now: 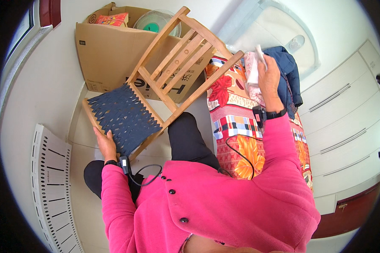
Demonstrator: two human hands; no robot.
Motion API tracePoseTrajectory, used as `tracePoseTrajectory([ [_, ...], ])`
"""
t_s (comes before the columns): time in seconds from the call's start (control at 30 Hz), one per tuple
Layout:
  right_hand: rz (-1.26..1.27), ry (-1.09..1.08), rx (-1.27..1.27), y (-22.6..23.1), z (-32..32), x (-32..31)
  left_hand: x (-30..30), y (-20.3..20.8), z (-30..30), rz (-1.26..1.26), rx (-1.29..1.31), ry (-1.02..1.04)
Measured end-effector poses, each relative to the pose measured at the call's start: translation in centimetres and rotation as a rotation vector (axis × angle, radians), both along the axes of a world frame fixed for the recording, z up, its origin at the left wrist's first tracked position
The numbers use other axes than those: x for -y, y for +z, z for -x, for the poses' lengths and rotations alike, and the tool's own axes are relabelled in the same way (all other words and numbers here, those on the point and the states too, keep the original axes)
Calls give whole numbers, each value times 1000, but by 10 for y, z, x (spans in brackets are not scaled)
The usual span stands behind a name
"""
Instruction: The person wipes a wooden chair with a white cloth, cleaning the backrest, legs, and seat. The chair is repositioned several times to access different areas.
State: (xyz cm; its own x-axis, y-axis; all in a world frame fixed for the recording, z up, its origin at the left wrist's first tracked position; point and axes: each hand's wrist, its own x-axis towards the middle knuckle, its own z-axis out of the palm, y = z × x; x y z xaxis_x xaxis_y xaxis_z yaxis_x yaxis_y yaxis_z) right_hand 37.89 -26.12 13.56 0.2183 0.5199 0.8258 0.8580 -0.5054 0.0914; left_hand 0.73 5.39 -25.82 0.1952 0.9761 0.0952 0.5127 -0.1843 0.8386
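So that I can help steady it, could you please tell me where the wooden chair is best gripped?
Probably by the back post nearer the person's right, coming from the right: it is long, slim and bare, with a free upper end. The left hand holds the woven seat's edge, so this would support the tilted chair opposite.

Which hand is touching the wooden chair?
The left hand: it grips the wooden chair by the seat's edge. The right hand is away from it, holding something white.
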Motion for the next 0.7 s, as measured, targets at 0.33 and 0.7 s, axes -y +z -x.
tracePoseTrajectory([
  [0.33,269,-120,-23,-41,0,-69,2,6,1,3,21,2],
  [0.7,516,-61,-465,-183,64,-79,6,24,-1,36,-33,19],
])
